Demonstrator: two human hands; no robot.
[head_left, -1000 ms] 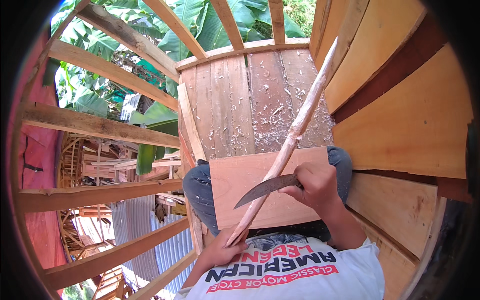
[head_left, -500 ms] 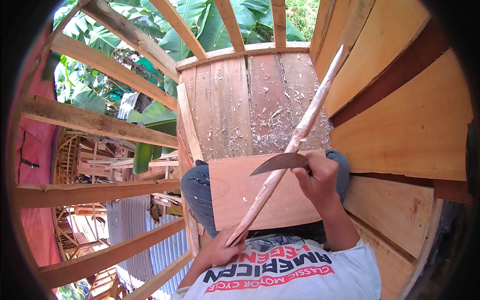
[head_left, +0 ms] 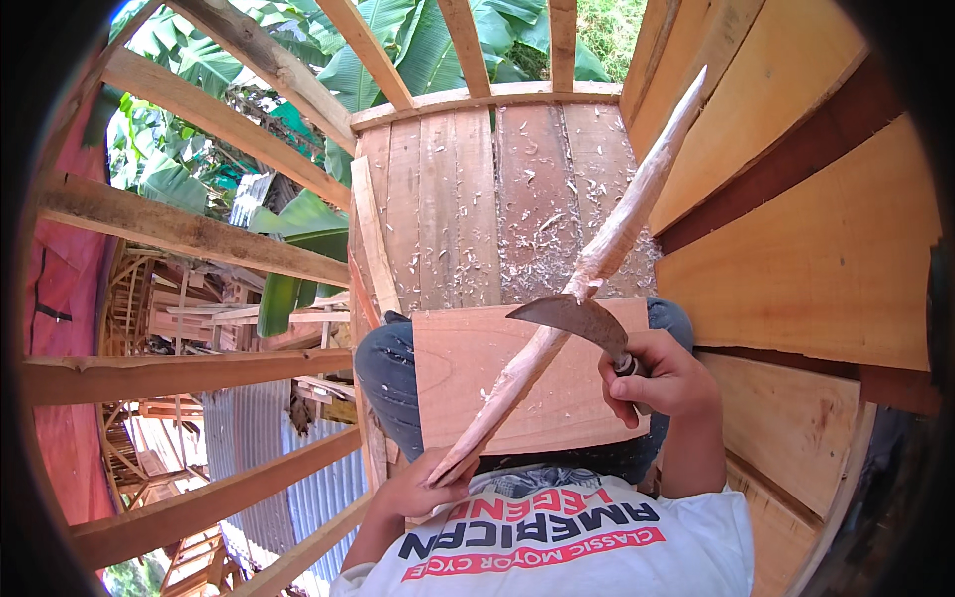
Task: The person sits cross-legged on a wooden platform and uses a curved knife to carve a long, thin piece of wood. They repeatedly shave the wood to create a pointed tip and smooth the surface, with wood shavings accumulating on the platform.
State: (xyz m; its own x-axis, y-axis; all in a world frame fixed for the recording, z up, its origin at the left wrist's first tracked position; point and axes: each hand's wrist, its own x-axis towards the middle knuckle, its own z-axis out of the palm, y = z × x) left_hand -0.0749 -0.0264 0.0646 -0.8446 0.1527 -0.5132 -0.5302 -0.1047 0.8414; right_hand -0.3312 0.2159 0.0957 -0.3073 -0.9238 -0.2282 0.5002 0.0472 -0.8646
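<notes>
A long, peeled wooden stick [head_left: 617, 234] with a pointed far end slants across my lap from lower left to upper right. Its near end is gripped by my left hand [head_left: 426, 485], close to my shirt. In my right hand [head_left: 665, 380] is the dark handle of a sickle-shaped knife [head_left: 572, 316]. The curved blade crosses over the stick around its middle; I cannot tell whether the edge touches the wood. Beneath both lies a flat wooden board [head_left: 557, 398] resting across my legs.
Pale shavings [head_left: 542, 244] are scattered over the plank floor [head_left: 438, 219] ahead. Wooden rails [head_left: 199, 370] run along the left, with corrugated metal sheets [head_left: 249, 448] beyond. Wide wall planks [head_left: 806, 239] stand close on the right. Banana leaves [head_left: 428, 50] hang past the far rail.
My right hand has shifted a little right and toward me, turning the knife so its handle shows. The stick's far tip has moved up and right; my left hand drew slightly left.
</notes>
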